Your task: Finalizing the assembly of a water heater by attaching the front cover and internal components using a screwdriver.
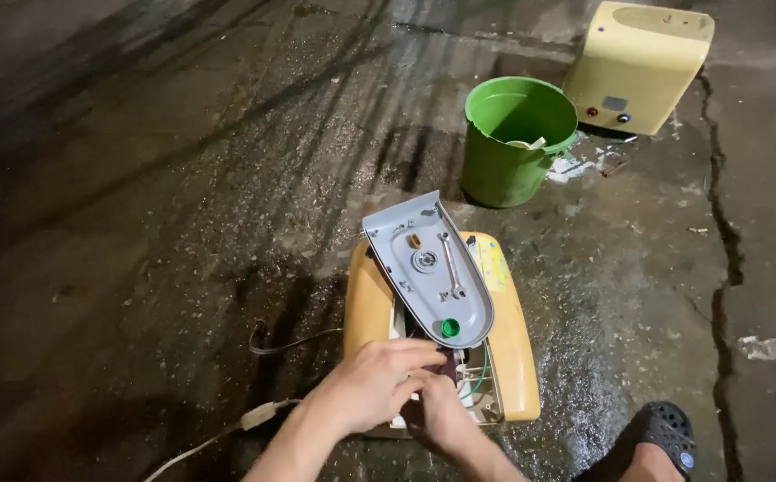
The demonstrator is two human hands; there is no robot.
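A yellow appliance casing (370,303) lies flat on the wet ground, its front opened. A grey oval cover panel (428,268) with a green round part (450,328) rests tilted on top of it. My left hand (370,384) curls over the casing's near opening, fingers bent onto the inner parts. Beside and below it, my right hand (442,415) pinches something small and dark inside the opening; what it grips is mostly hidden. White and green wires (477,379) show inside.
A green bucket (504,170) stands beyond the casing, and behind it a second yellow appliance (634,67). A pale cable with an inline switch (258,413) runs left. My foot in a dark perforated sandal (665,437) is at the lower right. A crack (723,268) runs through the concrete.
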